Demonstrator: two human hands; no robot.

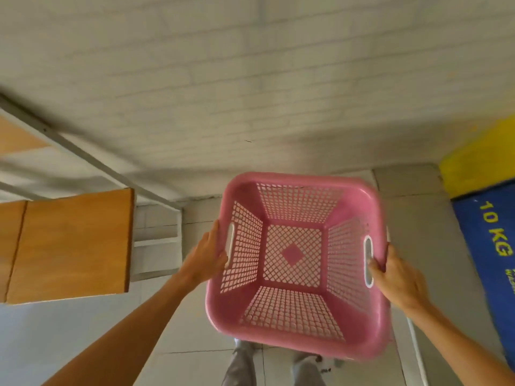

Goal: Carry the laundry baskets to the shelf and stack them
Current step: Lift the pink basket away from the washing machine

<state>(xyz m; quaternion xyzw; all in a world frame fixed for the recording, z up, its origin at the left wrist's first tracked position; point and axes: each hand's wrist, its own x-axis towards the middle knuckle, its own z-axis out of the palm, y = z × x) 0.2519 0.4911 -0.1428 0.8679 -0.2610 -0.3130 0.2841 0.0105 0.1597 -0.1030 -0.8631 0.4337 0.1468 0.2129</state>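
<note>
An empty pink plastic laundry basket (295, 327) with lattice walls hangs in the air in front of me, above the tiled floor. My left hand (206, 259) grips its left handle slot and my right hand (395, 277) grips the right handle slot. The basket is upright and tilted slightly toward me. A shelf unit with wooden boards (69, 243) on a grey metal frame (83, 154) stands to my left, apart from the basket. No other basket is in view.
A white brick wall (250, 79) is straight ahead. A blue and yellow machine front (487, 218) marked "10 KG" stands at the right. My legs (245, 366) show below the basket on the pale floor tiles (412, 207).
</note>
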